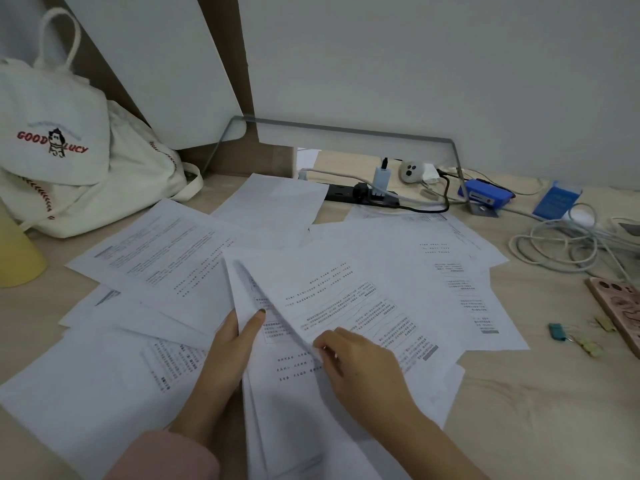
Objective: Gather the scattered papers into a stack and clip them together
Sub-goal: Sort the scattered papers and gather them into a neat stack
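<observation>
The person leans over the desk [519,410], both hands working in the middle of a spread of printed papers [166,244]. The left hand [228,344], coming out of a pink sleeve [162,455], has its grip closed on a partial stack [277,393]: thumb on top, fingers underneath, holding the sheets by their left long edge. That stack's long axis runs away from the person, tipped a little leftward at the far end. The right hand [356,368] pinches the near corner of one loose sheet [339,299], fingers together on the paper, lifting it so it peels up and folds toward the stack.

The relation that matters is this: the pinched sheet lies just right of the held stack and already overlaps it, so it looks like the right hand only needs to slide it leftward and square its long edge with the stack's. The remaining papers fan out on both sides, some far left near the canvas bag [69,161], some far right toward the cables [561,244]. The left-side sheets sit nearer the left hand, but that hand is occupied, so I'd judge the right hand does the fetching.

The binder clips [557,331] wait well off to the right, beside a phone [620,306], closest to the right hand. Gathering seems roughly in its early half.
</observation>
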The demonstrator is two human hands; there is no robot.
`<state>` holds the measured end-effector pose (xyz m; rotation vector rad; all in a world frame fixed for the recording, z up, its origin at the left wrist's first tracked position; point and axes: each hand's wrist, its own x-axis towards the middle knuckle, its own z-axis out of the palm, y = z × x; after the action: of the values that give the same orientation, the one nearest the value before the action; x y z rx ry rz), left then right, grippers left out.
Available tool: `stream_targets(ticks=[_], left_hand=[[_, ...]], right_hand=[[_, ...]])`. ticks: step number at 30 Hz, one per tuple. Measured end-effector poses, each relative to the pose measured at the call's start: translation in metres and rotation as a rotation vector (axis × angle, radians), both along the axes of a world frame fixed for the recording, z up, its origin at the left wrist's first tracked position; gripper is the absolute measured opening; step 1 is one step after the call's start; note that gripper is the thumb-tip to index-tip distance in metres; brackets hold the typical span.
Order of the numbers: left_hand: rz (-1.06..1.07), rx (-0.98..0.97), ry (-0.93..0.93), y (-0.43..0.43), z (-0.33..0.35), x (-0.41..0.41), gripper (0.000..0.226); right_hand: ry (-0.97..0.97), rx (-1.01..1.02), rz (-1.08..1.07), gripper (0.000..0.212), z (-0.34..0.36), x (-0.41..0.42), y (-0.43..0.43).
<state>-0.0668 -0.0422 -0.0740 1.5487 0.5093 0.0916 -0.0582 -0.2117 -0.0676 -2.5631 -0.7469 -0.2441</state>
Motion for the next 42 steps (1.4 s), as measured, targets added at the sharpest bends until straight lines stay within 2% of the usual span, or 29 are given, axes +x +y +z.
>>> stream_targets(ticks=[2, 4, 6, 9, 11, 13, 15, 17, 20, 22, 27, 31, 33, 35, 37, 42], left_hand=[[-0.017, -0.023, 0.009, 0.003, -0.001, -0.001, 0.025], [-0.019, -0.045, 0.023, 0.005, -0.001, -0.001, 0.032], [-0.015, -0.07, 0.025, 0.006, 0.0, -0.001, 0.033], [-0.021, -0.085, 0.014, 0.005, 0.0, -0.001, 0.034], [-0.019, -0.091, 0.006, 0.005, -0.001, -0.001, 0.035], [-0.015, -0.082, 0.004, 0.005, -0.002, 0.0, 0.037], [-0.013, -0.077, 0.002, 0.005, -0.002, 0.0, 0.037], [-0.013, -0.081, 0.004, 0.005, -0.002, 0.0, 0.036], [-0.019, -0.083, 0.004, 0.004, -0.001, -0.001, 0.035], [-0.022, -0.085, 0.007, 0.005, -0.002, 0.0, 0.035], [-0.02, -0.085, 0.024, 0.01, -0.007, 0.001, 0.034], [-0.027, -0.053, 0.023, 0.011, -0.009, 0.002, 0.034], [-0.034, -0.037, 0.024, 0.01, -0.01, 0.003, 0.035], [-0.049, -0.037, 0.022, 0.01, -0.009, 0.003, 0.036], [-0.055, -0.036, 0.019, 0.009, -0.009, 0.004, 0.036], [-0.042, -0.027, 0.005, 0.007, -0.008, 0.004, 0.035]], right_hand=[[-0.152, 0.028, -0.086, 0.027, 0.009, 0.006, -0.007], [-0.297, 0.144, -0.127, 0.017, 0.017, 0.013, -0.017], [-0.416, 0.22, -0.141, 0.015, 0.026, 0.019, -0.029], [-0.456, 0.169, -0.224, 0.018, 0.028, 0.026, -0.051], [-0.37, 0.144, -0.354, 0.014, 0.021, 0.03, -0.066], [-0.145, 0.221, -0.448, 0.012, 0.015, 0.031, -0.077], [0.14, 0.461, -0.496, 0.012, 0.005, 0.034, -0.087], [0.34, 0.723, -0.591, 0.01, -0.002, 0.037, -0.096], [0.518, 1.001, -0.703, 0.007, -0.006, 0.044, -0.105], [0.569, 1.059, -0.715, 0.013, -0.005, 0.049, -0.11], [0.73, 1.09, -0.533, 0.019, 0.006, 0.06, -0.127], [0.721, 1.069, -0.542, 0.025, 0.009, 0.071, -0.143], [0.724, 0.967, -0.536, 0.023, 0.01, 0.075, -0.145], [0.719, 0.781, -0.492, 0.024, 0.01, 0.077, -0.14], [0.702, 0.606, -0.404, 0.027, 0.01, 0.078, -0.126], [0.607, 0.325, -0.211, 0.022, 0.008, 0.081, -0.087]])
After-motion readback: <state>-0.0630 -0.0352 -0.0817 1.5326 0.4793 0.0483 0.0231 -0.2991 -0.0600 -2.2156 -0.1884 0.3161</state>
